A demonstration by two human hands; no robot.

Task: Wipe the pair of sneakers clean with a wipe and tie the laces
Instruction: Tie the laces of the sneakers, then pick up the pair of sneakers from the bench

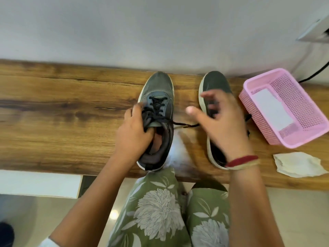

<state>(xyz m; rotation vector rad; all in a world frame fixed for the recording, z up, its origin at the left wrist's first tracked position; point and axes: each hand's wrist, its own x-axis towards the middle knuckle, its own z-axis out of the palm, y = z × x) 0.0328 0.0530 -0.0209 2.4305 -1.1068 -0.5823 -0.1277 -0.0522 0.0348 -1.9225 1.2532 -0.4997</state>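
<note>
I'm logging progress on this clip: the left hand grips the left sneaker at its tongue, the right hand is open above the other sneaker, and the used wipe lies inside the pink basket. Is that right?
Not quite. The head view shows the used wipe lying on the wooden table, in front of the pink basket, not inside it. The rest holds: the left hand grips the left sneaker at its tongue, and the right hand is open above the other sneaker.

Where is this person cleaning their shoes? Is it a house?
Probably a room in a home, though that's a guess. The sneakers sit on a long wooden shelf or bench against a plain wall, beside a pink plastic basket, above a shiny tiled floor.
</note>
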